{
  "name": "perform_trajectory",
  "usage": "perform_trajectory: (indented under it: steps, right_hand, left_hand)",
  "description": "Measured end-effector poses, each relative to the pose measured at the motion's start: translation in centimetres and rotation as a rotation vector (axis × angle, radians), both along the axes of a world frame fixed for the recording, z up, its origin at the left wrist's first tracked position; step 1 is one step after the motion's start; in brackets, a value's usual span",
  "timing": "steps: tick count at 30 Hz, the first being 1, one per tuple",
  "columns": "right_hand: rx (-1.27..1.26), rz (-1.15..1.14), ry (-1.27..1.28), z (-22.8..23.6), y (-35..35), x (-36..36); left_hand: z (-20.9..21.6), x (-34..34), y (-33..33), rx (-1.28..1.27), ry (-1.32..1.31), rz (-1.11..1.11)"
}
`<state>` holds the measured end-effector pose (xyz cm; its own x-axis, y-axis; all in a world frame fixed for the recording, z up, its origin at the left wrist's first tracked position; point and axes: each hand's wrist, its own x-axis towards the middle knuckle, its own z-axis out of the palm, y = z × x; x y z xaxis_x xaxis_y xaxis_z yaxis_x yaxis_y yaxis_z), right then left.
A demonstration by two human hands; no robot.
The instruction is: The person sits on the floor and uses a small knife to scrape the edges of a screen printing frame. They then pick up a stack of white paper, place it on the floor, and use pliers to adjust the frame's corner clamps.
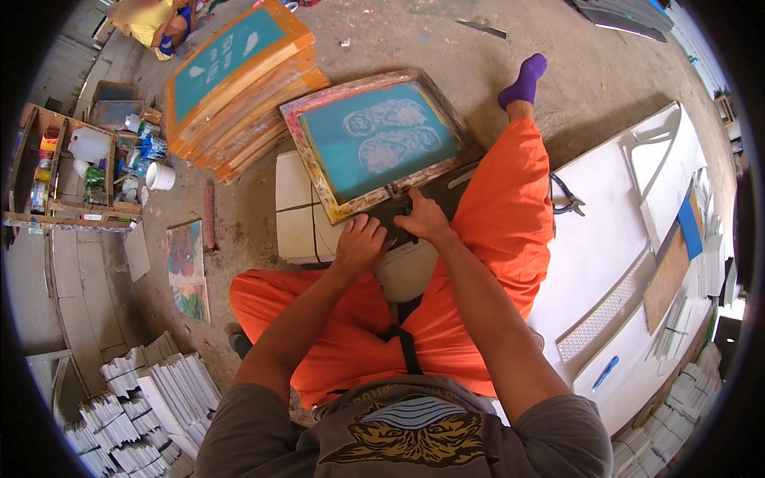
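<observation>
In front of me a screen printing frame (315,171) lies tilted, with blue mesh and a pale printed design; its wooden border is stained with paint. A small dark metal clamp (394,190) sits on its near edge. My right hand (425,219) is at this clamp, index finger and thumb closed around its lower part. My left hand (361,242) rests just below the frame's near corner, fingers lying side by side and thumb apart; nothing shows in it. Under the frame is a dark board (390,213) on a pale boxy base (295,231).
At the left stand stacked wooden screens (239,103), a paint shelf (60,159) and a white bucket (160,176). White sheets (582,263) with pliers (569,199) and a blue cutter (606,373) lie at the right. Another person (163,28) sits at the far left.
</observation>
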<state>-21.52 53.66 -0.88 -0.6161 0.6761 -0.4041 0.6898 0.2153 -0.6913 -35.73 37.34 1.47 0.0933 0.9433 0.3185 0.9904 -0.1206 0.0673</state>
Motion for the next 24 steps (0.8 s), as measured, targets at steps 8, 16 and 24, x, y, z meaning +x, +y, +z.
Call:
perform_trajectory:
  steps: [8,16,24]
  right_hand:
    - [0.214,0.005,0.225,-1.0,-1.1,1.1]
    - [0.482,0.1,-0.112,2.2,-2.7,0.2]
    - [0.266,0.084,-0.228,0.7,-2.0,-0.7]
  left_hand:
    - [2.3,-3.2,3.1,0.099,0.017,0.207]
    - [0.2,-4.7,3.3,-0.031,-0.012,0.271]
    - [-0.2,-4.5,3.5,-0.012,-0.065,0.28]
